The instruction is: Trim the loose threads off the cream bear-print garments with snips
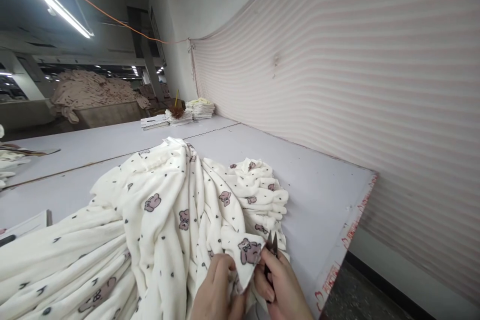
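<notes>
White plush fabric (152, 230) printed with purple-grey bears and small dark marks lies heaped in folds across the table. My left hand (217, 287) is closed on a fold of it near the front edge. In my right hand (279, 280) is a pair of thread snips (273, 244), their two dark blades pointing up and slightly apart. Thumb and fingertips of the right hand also touch the corner of a raised flap (245, 255) with a bear on it. The lower parts of both hands run out of the frame.
The pale table (311, 180) has a right edge covered with red-printed tape (350, 232). Stacks of folded white cloth (200, 109) stand at the far end. A pink-striped cloth (337, 70) hangs along the right wall. Beyond the table, a large bin holds a pinkish fabric pile (93, 92).
</notes>
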The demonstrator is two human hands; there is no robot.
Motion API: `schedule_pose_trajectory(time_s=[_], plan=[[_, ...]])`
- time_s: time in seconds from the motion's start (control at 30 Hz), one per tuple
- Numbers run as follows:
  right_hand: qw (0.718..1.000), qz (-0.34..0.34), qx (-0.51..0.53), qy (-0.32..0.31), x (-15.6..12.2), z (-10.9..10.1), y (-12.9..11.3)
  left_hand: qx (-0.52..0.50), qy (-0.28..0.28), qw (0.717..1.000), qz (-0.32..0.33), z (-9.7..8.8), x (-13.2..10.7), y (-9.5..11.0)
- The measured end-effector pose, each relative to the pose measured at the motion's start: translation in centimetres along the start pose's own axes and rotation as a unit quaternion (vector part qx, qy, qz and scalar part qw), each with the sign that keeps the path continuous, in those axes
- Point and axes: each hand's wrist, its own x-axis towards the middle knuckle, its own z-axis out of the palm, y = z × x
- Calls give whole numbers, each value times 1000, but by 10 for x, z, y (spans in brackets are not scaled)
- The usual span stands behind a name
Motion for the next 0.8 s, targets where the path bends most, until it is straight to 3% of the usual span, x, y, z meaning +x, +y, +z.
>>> schedule_pose_trajectory(time_s=[0.1, 0.2, 0.3, 0.4, 0.5, 0.6, 0.7, 0.8], plan=[[983, -114, -127, 70, -1, -13, -11, 2, 8, 998, 60, -4, 5, 1], [893, -274, -344, 95, -8, -25, -18, -6, 40, 996, 85, -12, 9, 4], [805, -362, -470, 24, -21, -26, -17, -27, 56, 993, 97, -16, 10, 9], [764, -361, -530, -65, -27, -16, -15, -29, 79, 992, 95, -17, 10, 13], [778, -363, -504, -93, -19, -7, -17, -43, 79, 995, 54, -19, 12, 13], [808, -361, -460, -71, -9, -3, -18, -141, -9, 987, -74, -20, 15, 9], [850, -320, -416, -44, -6, -3, -18, -256, -90, 943, -195, -21, 20, 1], [855, -323, -391, -109, -8, -5, -21, -329, -117, 899, -263, -22, 23, -5]])
